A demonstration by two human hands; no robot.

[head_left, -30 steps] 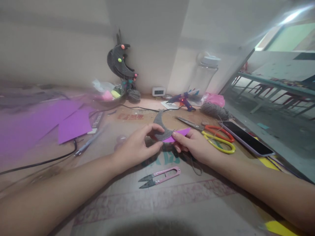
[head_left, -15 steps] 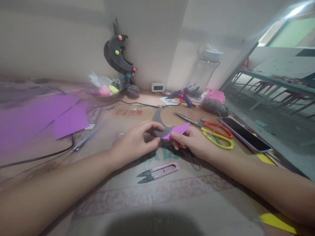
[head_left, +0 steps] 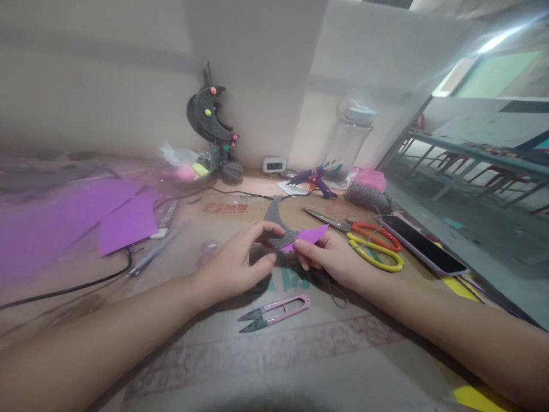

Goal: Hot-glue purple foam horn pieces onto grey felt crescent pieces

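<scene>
As crescent (head_left: pixel 275 213) stays — left thumb (head_left: pixel 263 266) opens.

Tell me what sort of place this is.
Probably a craft workspace: a glue gun, grey yarn and orange-and-yellow-handled scissors lie on the tabletop.

A slim grey crescent (head_left: pixel 278 214), its surface finely ridged like wrapped yarn, sits near the middle of the view. One tip points away, toward the far side; the curve opens to the upper right. Its nearer end overlaps a smooth, bright purple sheet piece (head_left: pixel 314 233), which shows along the crescent's lower edge and tapers rightward to a point.
</scene>
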